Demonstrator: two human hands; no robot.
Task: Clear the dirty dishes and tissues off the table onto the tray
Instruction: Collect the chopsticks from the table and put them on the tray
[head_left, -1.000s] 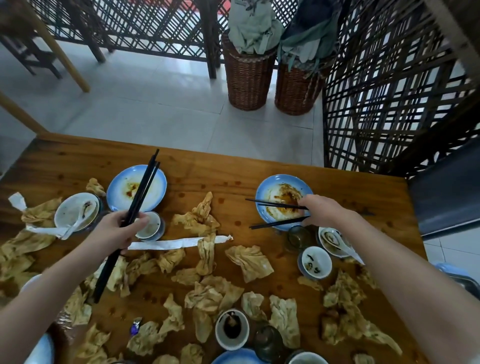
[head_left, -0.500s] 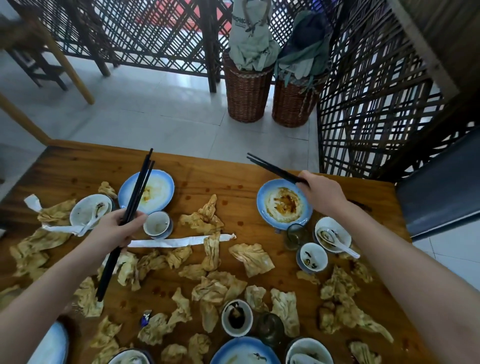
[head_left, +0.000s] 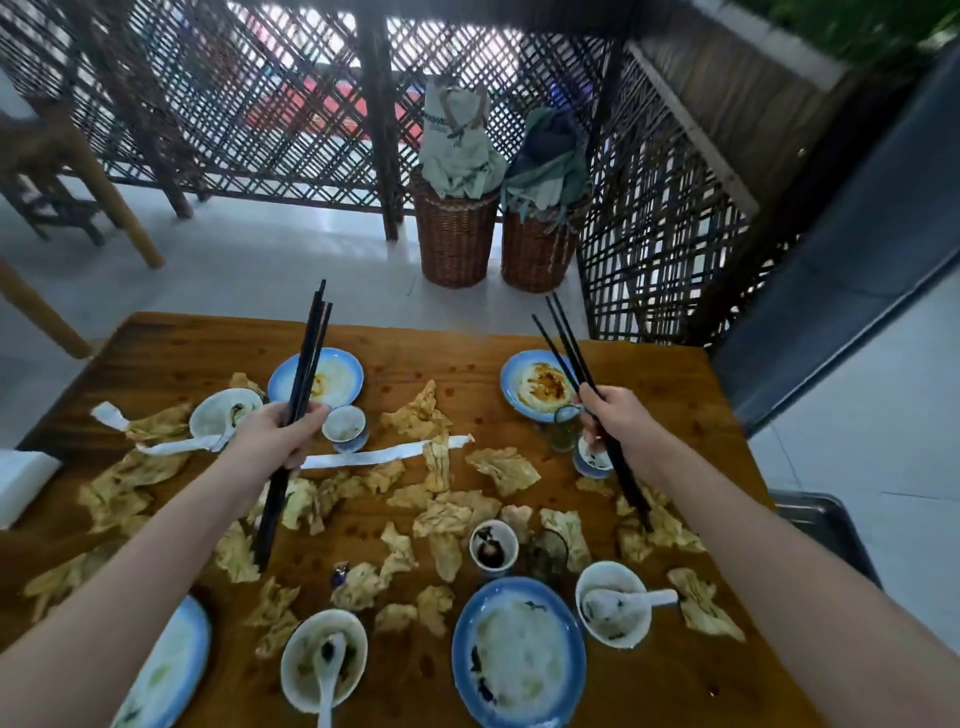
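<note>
My left hand (head_left: 280, 434) grips a pair of black chopsticks (head_left: 306, 353), held upright over the table's left half. My right hand (head_left: 618, 423) grips a second pair of black chopsticks (head_left: 563, 338), tilted up and to the left above a sauce-stained blue plate (head_left: 537, 384). Another blue plate (head_left: 332, 376) lies behind my left hand. Several crumpled brownish tissues (head_left: 501, 467) litter the wooden table (head_left: 415, 343). Bowls with spoons (head_left: 613, 605) (head_left: 322, 660), a near blue plate (head_left: 519, 654) and small cups (head_left: 493, 545) stand among them. A dark tray edge (head_left: 821, 519) shows at the right, beside the table.
Two wicker baskets (head_left: 454, 234) holding cloths stand on the floor beyond the table, in front of a lattice screen (head_left: 260, 104). A white paper strip (head_left: 384, 454) lies across the table's middle. A dark bench (head_left: 857, 260) is at the right.
My right hand lifted its chopsticks off the far right plate and raised them, tips now pointing up. My left hand holds its pair more upright. The view pulled back, so nearer dishes show.
</note>
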